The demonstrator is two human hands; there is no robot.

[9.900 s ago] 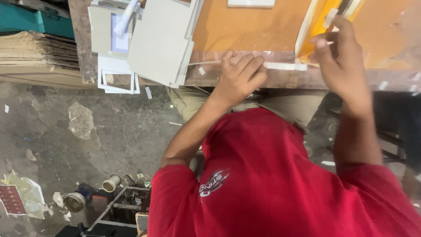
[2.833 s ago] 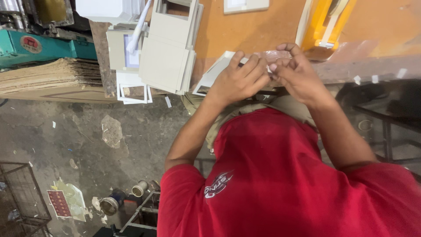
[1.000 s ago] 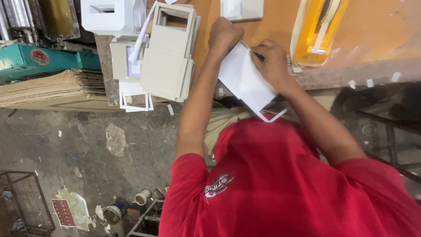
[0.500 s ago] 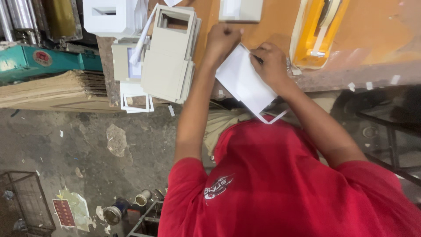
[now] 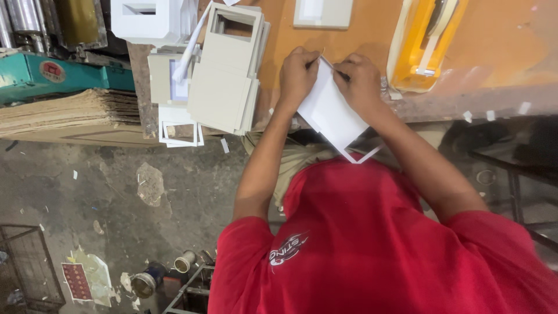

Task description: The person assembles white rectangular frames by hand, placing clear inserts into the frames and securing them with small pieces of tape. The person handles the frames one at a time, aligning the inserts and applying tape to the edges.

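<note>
Both the left hand (image 5: 297, 72) and the right hand (image 5: 359, 78), closed on the white folded card panel (image 5: 331, 113), have lifted it off the orange desk (image 5: 372, 40) since a moment ago.

Ten seconds back the hands were spread along the table edge, the right hand (image 5: 361, 81) out near the yellow tape dispenser (image 5: 419, 43) at two o'clock. They have since met at twelve o'clock, and the left hand (image 5: 297, 74) now helps pinch a white card (image 5: 331, 113) tilted off the edge.
</note>
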